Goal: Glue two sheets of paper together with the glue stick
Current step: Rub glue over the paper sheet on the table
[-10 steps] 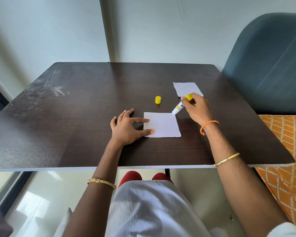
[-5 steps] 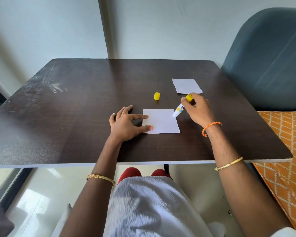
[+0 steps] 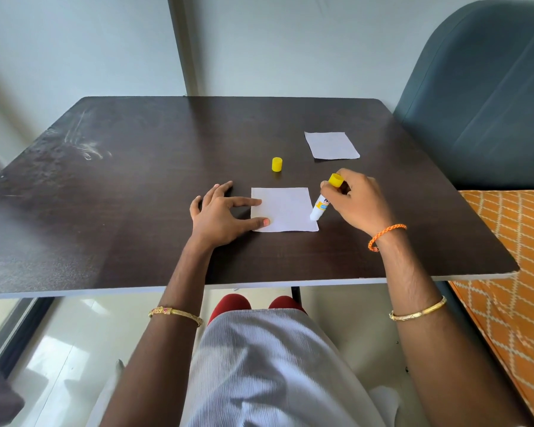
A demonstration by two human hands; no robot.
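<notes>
A small white paper square (image 3: pixel 285 209) lies on the dark table (image 3: pixel 136 186) in front of me. My left hand (image 3: pixel 221 215) rests flat beside it, thumb and forefinger pressing its left edge. My right hand (image 3: pixel 356 201) grips an uncapped white glue stick (image 3: pixel 322 201) with a yellow end, tilted, its tip touching the paper near the lower right corner. A second white paper square (image 3: pixel 331 145) lies farther back on the right. The yellow cap (image 3: pixel 277 164) stands upright behind the near paper.
A blue-grey padded chair (image 3: pixel 481 97) stands at the table's right back corner. Orange patterned fabric (image 3: pixel 515 251) lies to the right of the table. The wall runs close behind the far edge.
The glue stick's tip has slid down the paper's right edge, from the upper right corner to the lower right. My left hand keeps pressing the paper's left edge.
</notes>
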